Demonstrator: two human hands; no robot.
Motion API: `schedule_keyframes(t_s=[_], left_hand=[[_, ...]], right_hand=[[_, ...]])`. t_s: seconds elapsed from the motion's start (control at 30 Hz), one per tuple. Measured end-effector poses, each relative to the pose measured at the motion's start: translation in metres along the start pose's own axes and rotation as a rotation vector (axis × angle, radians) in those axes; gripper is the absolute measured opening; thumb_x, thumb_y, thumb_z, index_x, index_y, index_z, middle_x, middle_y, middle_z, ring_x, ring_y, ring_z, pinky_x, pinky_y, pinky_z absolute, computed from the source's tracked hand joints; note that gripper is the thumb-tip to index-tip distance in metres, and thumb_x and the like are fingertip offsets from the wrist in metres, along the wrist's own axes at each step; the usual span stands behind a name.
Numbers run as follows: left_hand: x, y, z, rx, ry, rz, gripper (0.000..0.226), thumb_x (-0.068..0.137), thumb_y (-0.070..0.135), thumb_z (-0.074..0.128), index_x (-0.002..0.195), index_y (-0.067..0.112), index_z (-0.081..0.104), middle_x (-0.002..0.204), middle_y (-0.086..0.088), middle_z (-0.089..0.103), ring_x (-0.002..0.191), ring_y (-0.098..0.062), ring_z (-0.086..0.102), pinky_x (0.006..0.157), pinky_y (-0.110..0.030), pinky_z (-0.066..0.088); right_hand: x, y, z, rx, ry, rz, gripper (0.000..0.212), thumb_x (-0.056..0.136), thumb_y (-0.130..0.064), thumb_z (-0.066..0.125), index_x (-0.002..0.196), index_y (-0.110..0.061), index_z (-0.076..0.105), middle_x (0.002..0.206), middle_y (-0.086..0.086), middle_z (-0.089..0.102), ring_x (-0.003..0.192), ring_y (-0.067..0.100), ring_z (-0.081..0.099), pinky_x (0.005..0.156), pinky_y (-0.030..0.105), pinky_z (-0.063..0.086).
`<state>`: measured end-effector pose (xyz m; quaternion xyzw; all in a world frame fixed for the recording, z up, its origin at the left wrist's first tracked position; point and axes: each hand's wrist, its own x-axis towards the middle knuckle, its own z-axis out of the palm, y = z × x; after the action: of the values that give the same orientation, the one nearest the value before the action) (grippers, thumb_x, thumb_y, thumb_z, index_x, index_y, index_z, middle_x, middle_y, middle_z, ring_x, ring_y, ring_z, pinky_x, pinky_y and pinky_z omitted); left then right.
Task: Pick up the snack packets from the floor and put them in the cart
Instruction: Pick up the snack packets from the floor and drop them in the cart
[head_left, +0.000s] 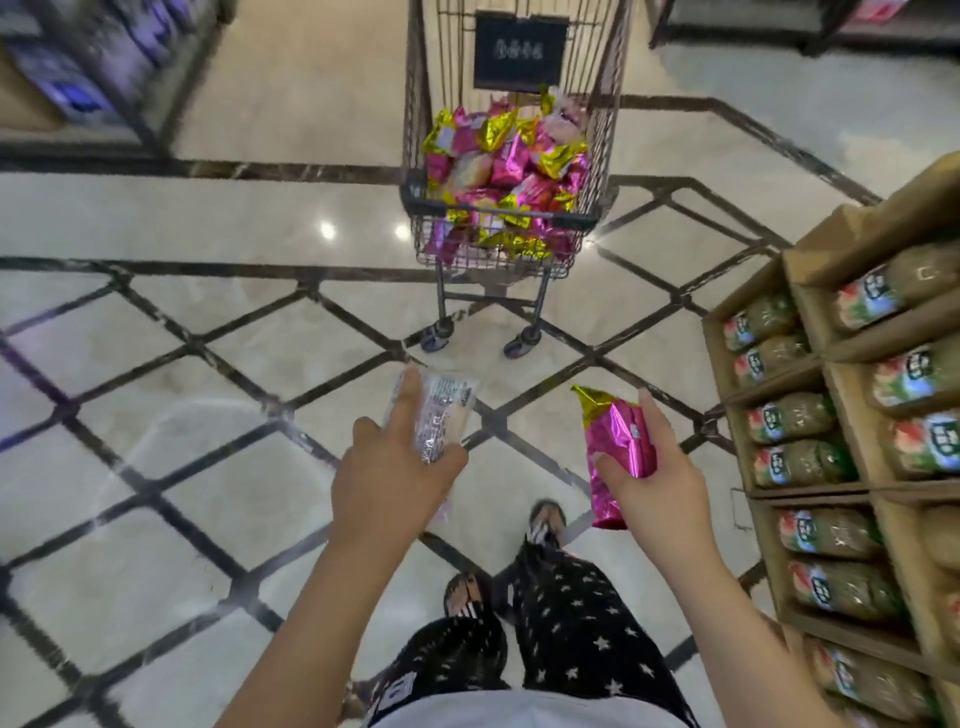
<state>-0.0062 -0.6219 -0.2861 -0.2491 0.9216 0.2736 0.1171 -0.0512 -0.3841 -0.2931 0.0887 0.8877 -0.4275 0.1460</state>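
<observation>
My left hand (389, 467) grips a pale snack packet (441, 410) with printed text on its back, held upright below the cart. My right hand (660, 467) is closed on a pink and gold foil snack packet (615, 441), tilted with its gold end up. The wire shopping cart (415, 130) stands on the tiled floor ahead of both hands. A heap of several pink and gold snack packets (506, 171) fills the cart's near end. I see no loose packets on the floor in this view.
A wooden shelf unit (810, 379) stocked with green-labelled packs stands close on the right. Darker shelving (93, 78) lines the far left, and more sits at the top right. The glossy floor (208, 364) has dark diagonal lines. My feet in sandals (545, 519) are below the hands.
</observation>
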Motion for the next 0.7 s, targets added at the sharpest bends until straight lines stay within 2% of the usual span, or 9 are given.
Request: schedule_keyframes(t_s=[0.1, 0.23, 0.3, 0.4, 0.43, 0.53, 0.6, 0.7], left_hand=[[0.037, 0.021, 0.008, -0.023, -0.069, 0.015, 0.089, 0.086, 0.058, 0.053, 0.147, 0.056, -0.011, 0.099, -0.003, 0.040, 0.078, -0.021, 0.044, 0.068, -0.031, 0.039], [0.099, 0.052, 0.007, -0.018, -0.080, 0.009, 0.088, 0.085, 0.059, 0.053, 0.145, 0.059, -0.011, 0.099, -0.003, 0.042, 0.080, -0.021, 0.048, 0.070, -0.030, 0.040], [0.136, 0.070, 0.000, 0.002, -0.064, 0.020, 0.086, 0.086, 0.059, 0.052, 0.146, 0.058, -0.011, 0.101, -0.003, 0.041, 0.079, -0.021, 0.049, 0.066, -0.029, 0.039], [0.194, 0.101, -0.017, 0.027, -0.044, 0.016, 0.086, 0.086, 0.058, 0.051, 0.144, 0.059, -0.013, 0.108, -0.006, 0.044, 0.073, -0.020, 0.048, 0.057, -0.027, 0.036], [0.213, 0.111, -0.023, 0.020, -0.040, 0.013, 0.086, 0.086, 0.058, 0.051, 0.143, 0.060, -0.014, 0.111, -0.007, 0.045, 0.072, -0.020, 0.049, 0.055, -0.026, 0.036], [0.263, 0.142, -0.038, -0.001, -0.006, 0.036, 0.087, 0.086, 0.057, 0.051, 0.143, 0.059, -0.015, 0.107, -0.004, 0.042, 0.073, -0.023, 0.053, 0.060, -0.028, 0.043], [0.292, 0.158, -0.046, -0.007, 0.009, 0.050, 0.087, 0.087, 0.056, 0.051, 0.146, 0.056, -0.012, 0.100, -0.001, 0.037, 0.072, -0.023, 0.051, 0.059, -0.028, 0.041], [0.327, 0.172, -0.053, -0.004, 0.010, 0.043, 0.086, 0.088, 0.057, 0.050, 0.145, 0.056, -0.015, 0.105, -0.003, 0.040, 0.079, -0.025, 0.054, 0.057, -0.027, 0.036]], right_hand=[[0.039, -0.004, -0.008, 0.017, 0.023, 0.060, 0.078, 0.090, -0.027, 0.066, 0.151, -0.043, 0.022, 0.110, -0.005, 0.054, 0.091, 0.015, 0.054, 0.080, 0.027, 0.048], [0.115, -0.022, -0.012, 0.024, 0.064, 0.055, 0.077, 0.090, -0.027, 0.067, 0.152, -0.041, 0.023, 0.104, -0.007, 0.055, 0.087, 0.014, 0.054, 0.081, 0.030, 0.050], [0.159, -0.037, -0.012, 0.037, 0.059, 0.026, 0.077, 0.090, -0.026, 0.067, 0.152, -0.040, 0.023, 0.105, -0.010, 0.054, 0.087, 0.012, 0.053, 0.077, 0.025, 0.047], [0.227, -0.069, -0.014, 0.046, 0.009, 0.000, 0.076, 0.090, -0.029, 0.067, 0.150, -0.042, 0.023, 0.111, -0.012, 0.052, 0.083, 0.003, 0.052, 0.068, 0.007, 0.042], [0.248, -0.080, -0.016, 0.045, -0.002, -0.011, 0.076, 0.089, -0.030, 0.067, 0.150, -0.043, 0.023, 0.111, -0.011, 0.052, 0.084, 0.004, 0.053, 0.068, 0.008, 0.043], [0.306, -0.115, -0.021, -0.014, -0.043, -0.084, 0.078, 0.087, -0.035, 0.067, 0.150, -0.045, 0.022, 0.112, -0.003, 0.057, 0.095, 0.016, 0.057, 0.079, 0.029, 0.051], [0.341, -0.133, -0.022, -0.075, -0.065, -0.131, 0.078, 0.087, -0.038, 0.066, 0.150, -0.044, 0.022, 0.111, 0.002, 0.060, 0.096, 0.020, 0.059, 0.080, 0.035, 0.053], [0.384, -0.154, -0.017, -0.097, -0.067, -0.153, 0.080, 0.087, -0.044, 0.064, 0.149, -0.049, 0.016, 0.110, 0.003, 0.062, 0.096, 0.021, 0.062, 0.081, 0.040, 0.056]])
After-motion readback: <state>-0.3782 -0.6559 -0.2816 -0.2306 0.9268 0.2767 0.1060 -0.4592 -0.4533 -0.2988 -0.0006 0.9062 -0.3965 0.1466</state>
